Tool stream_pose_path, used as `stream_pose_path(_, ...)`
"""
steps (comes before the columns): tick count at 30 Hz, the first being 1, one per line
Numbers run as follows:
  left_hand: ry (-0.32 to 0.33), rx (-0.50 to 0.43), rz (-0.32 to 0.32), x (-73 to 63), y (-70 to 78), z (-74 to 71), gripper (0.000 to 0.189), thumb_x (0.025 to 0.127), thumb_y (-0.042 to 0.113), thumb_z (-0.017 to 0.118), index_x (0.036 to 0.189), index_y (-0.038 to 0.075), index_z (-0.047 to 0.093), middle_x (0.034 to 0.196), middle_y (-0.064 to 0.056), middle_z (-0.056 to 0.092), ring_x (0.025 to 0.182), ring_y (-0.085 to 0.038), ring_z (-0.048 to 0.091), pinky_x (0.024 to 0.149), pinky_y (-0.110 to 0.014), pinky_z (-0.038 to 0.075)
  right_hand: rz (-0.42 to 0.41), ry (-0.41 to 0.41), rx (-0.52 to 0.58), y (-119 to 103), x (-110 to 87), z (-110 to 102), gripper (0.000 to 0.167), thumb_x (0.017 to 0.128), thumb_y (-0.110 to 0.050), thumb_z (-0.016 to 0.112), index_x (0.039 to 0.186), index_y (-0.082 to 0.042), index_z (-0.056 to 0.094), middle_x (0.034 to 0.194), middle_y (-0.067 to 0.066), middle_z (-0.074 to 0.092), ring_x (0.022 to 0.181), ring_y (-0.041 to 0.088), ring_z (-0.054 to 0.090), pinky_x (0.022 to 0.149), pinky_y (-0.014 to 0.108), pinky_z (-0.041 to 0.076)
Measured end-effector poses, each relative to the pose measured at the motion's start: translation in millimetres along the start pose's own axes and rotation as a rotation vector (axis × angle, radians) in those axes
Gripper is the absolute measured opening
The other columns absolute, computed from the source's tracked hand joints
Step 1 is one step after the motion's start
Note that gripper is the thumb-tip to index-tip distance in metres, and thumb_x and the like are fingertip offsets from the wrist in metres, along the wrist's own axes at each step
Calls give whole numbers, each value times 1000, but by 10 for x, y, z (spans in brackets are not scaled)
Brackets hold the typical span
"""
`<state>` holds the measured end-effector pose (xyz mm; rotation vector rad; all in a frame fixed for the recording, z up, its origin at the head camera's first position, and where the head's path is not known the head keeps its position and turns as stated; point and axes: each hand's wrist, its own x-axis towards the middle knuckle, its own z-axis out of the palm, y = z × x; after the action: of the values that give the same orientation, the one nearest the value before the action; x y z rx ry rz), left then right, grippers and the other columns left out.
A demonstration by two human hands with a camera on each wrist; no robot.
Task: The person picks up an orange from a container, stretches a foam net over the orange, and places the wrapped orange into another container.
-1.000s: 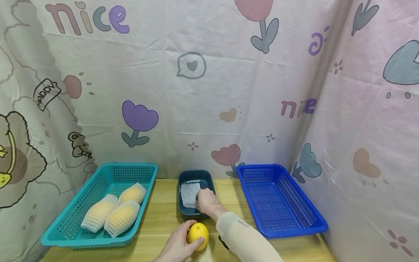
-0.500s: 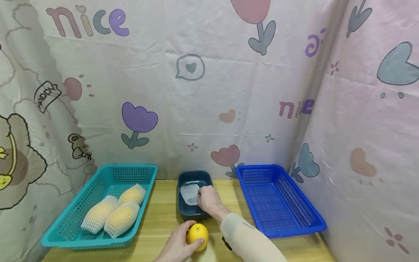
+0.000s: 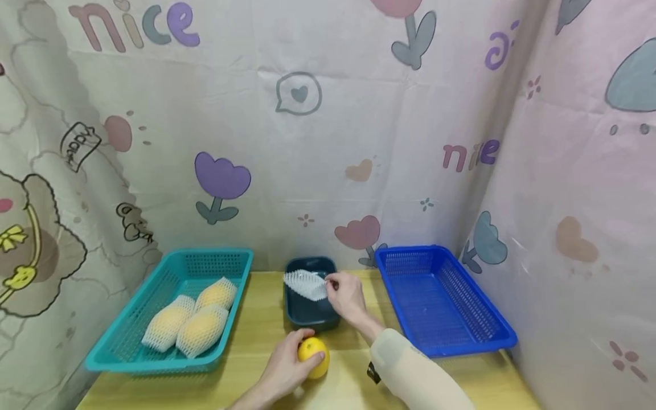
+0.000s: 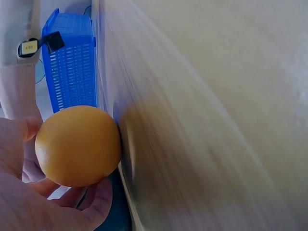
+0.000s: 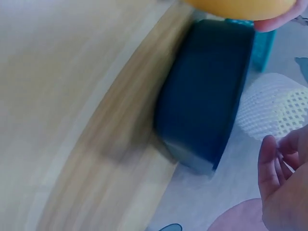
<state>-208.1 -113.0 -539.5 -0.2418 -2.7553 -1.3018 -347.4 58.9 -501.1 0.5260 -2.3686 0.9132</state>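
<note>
My left hand (image 3: 287, 364) grips an orange (image 3: 314, 357) on the table, thumb and fingers on either side of it. In the left wrist view the orange (image 4: 79, 147) sits between the fingers, low against the wood. My right hand (image 3: 349, 296) pinches one end of a white foam net sleeve (image 3: 306, 284) over the dark teal tub (image 3: 314, 326). Seen from the right wrist, the foam net sleeve (image 5: 269, 108) hangs above the tub's rim, with thumb and fingertips at its edge. Inside the tub, the visible floor shows dark and bare.
A turquoise basket (image 3: 133, 364) at the left holds 3 yellow fruits (image 3: 202, 330) in white foam nets. On the right stands a blue basket (image 3: 430, 307). A printed curtain (image 3: 307, 142) closes off the back and sides of the wooden table (image 3: 261, 307).
My right hand has risen out of the tub with the foam net sleeve, which lay inside it before. The left hand keeps its grip on the orange. The head view has shifted slightly.
</note>
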Motion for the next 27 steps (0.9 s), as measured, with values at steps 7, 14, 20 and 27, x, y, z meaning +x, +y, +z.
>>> stream_pose_path(7,68,-3,53,67,10,-25,44,102,37,79,134,6,76,123,-8,78,111,-22,72,98,-42,59,70,56,197,-102,-33,-123,12,94,-3,79,101,-3,88,80,9,81,68,11,63,66,22,51)
stream_pose_path(14,106,-65,63,206,95,-17,36,109,30,70,134,5,76,126,-11,80,112,-25,77,100,-42,63,125,21,408,-193,-43,-317,14,97,1,78,107,-2,87,84,17,84,60,2,67,58,15,56)
stream_pose_path(20,222,-209,70,393,223,-97,26,112,18,62,124,6,81,119,-11,85,108,-26,80,97,-35,64,191,-35,622,-275,9,-462,17,98,8,74,112,4,84,92,30,82,61,16,76,58,21,62)
stream_pose_path(27,239,-481,-85,309,150,-329,33,116,13,52,114,-5,80,103,-24,82,89,-18,71,76,-25,60,262,-57,804,-509,-226,-312,17,99,13,72,114,12,80,111,38,80,71,8,77,65,23,65)
